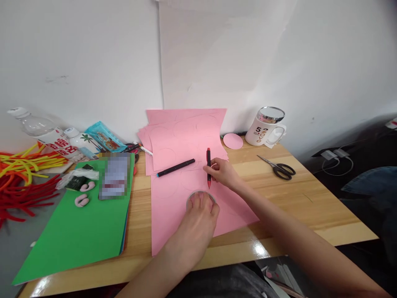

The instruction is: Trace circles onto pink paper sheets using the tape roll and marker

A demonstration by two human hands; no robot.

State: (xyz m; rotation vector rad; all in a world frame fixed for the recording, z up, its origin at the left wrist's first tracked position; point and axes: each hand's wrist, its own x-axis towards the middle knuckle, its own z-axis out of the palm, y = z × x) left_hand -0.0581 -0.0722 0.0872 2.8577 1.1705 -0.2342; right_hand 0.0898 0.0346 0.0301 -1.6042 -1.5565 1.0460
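My left hand rests on a round piece with a thin grey rim, fingertips bent inside it; pink shows within the rim. This piece lies on a sheet of pink paper. In my right hand is a black and red pen, pinched between thumb and fingers, its red tip towards me and just above the paper. Faint circle outlines mark the upper sheets. A black marker with a blue end lies across the paper, left of the pen.
Scissors, a white mug and a pink paper disc are on the right. At left lie green paper, a phone, earphones, bottles and coloured fuzzy sticks. A wall stands behind.
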